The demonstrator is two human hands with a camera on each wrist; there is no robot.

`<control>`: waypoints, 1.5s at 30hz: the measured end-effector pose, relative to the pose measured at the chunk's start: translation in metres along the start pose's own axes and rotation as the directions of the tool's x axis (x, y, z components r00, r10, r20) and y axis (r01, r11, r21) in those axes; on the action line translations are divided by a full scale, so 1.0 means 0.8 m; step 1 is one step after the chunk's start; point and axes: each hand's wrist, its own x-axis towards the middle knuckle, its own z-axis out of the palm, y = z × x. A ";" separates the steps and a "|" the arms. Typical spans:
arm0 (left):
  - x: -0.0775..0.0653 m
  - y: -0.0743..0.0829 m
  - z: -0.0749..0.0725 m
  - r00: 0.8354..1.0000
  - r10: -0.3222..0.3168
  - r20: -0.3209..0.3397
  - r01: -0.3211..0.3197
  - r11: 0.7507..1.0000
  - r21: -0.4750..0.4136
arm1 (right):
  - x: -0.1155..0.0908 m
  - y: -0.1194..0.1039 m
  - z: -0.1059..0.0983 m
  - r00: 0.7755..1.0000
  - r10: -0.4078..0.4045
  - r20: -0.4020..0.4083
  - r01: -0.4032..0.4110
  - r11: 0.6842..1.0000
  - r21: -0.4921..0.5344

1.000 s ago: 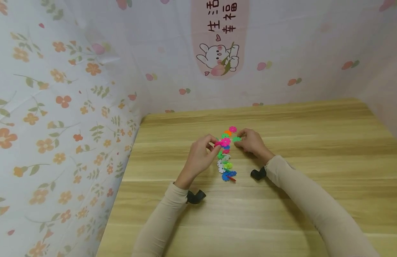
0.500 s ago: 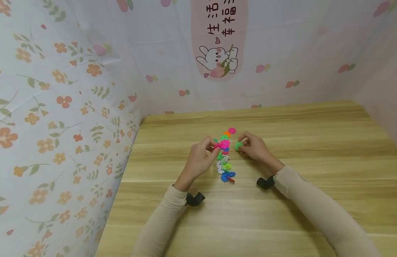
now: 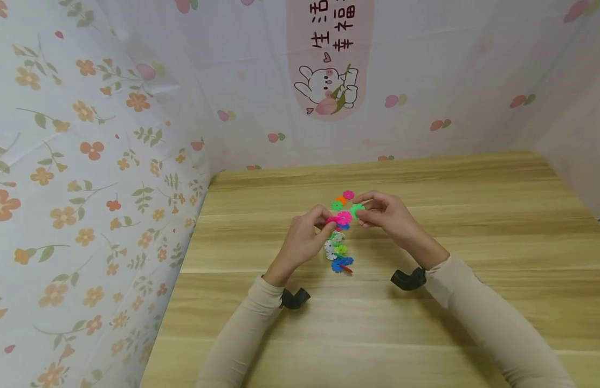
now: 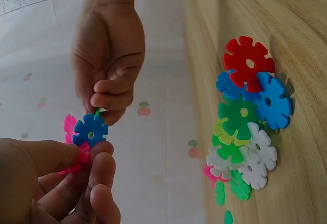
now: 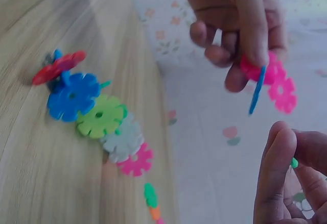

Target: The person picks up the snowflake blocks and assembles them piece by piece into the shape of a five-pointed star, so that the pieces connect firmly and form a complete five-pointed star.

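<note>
My left hand (image 3: 302,237) pinches one of two pink flower-shaped snap discs (image 3: 344,217) that are joined together with a blue snap disc (image 4: 90,130). Close on its right, my right hand (image 3: 389,221) holds a green snap disc (image 3: 357,210) between thumb and fingers. In the right wrist view only a small edge of that green disc (image 5: 294,163) shows; the fingers cover the rest. Whether the green disc touches the joined pieces I cannot tell. Both hands are raised over the table, above the loose discs.
On the wooden table (image 3: 474,226) lies a line of loose discs: red (image 4: 249,63), blue (image 4: 274,101), green (image 4: 239,116), white (image 4: 254,169) and others. Farther back are a green disc (image 3: 337,206), an orange one (image 3: 340,200) and a pink one (image 3: 348,195). Patterned cloth hangs behind and left.
The right hand has turned the green disc to face up and brought it left, nearer the pink pieces. The left hand has stayed nearly in place with its joined discs.
</note>
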 end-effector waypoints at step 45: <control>-0.011 0.004 0.008 0.995 -0.034 -0.091 0.041 0.997 0.068 | -0.009 -0.003 0.029 0.949 -0.315 0.011 0.306 0.913 -0.268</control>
